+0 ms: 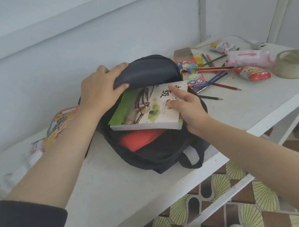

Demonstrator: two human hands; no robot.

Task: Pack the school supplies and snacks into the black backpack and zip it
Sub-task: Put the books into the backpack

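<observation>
Left hand (100,94) gripped flap of black backpack (159,151) on desk (106,180), lifted. Right hand (187,109) grasped book (144,112), half inside opening beneath left hand. Pencils (216,78) beyond right hand.

**Matt cloth meets glossy print on a scuffed white table**

The black backpack (163,154), mid-surface, is soft, matt woven cloth. The book (144,110) in its mouth has a smooth, glossy paper cover over a thick block of plain pages. Toward the far right corner, the pencil box (190,71) is printed card with a slight sheen, its flap bare brown inside. The coloured pencils (227,85) are lacquered wood. The wipes pack (248,57) and snack packet (254,73) are shiny, crinkled plastic film. The tape roll (293,70) is dull cream paper. The table (106,180) is white-painted, matt and smudged.
</observation>
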